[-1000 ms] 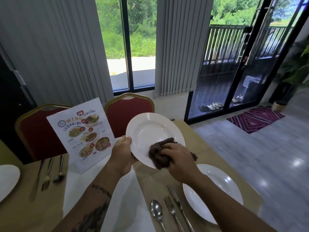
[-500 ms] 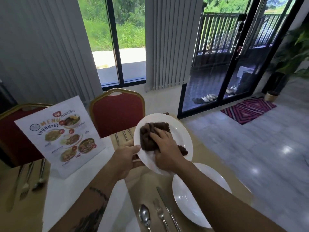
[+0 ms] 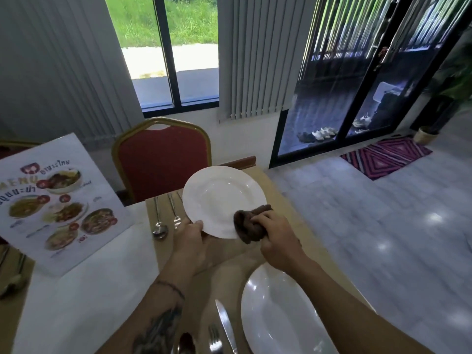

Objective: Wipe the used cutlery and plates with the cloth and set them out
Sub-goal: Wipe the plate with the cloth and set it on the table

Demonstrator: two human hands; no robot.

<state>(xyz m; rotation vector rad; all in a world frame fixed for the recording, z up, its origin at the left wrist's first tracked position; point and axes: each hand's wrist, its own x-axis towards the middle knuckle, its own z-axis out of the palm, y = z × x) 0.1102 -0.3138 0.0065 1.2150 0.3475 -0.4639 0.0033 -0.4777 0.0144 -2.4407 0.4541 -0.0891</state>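
Note:
A white plate [image 3: 219, 198] is held tilted above the far right place setting; my left hand [image 3: 191, 241] grips its near rim from below. My right hand [image 3: 277, 236] is closed around a bunched dark brown cloth [image 3: 249, 223] that presses on the plate's lower right rim. A second white plate [image 3: 278, 318] lies flat on the table in front of me, partly under my right forearm. Beside it lie a knife [image 3: 226, 325], a fork [image 3: 214, 339] and a spoon [image 3: 186, 343]. Past the held plate lie a spoon [image 3: 158, 221] and a fork [image 3: 175, 213].
A standing menu card [image 3: 58, 203] stands at the left on the white runner [image 3: 84, 290]. A red chair [image 3: 163, 159] faces the far table edge. More cutlery [image 3: 11, 274] lies at the far left. The table's right edge drops to a shiny tiled floor [image 3: 383, 238].
The cloth in my right hand has slid from the plate's upper left down to its lower right rim. The plate has moved forward over the far setting, and the view has tipped downward.

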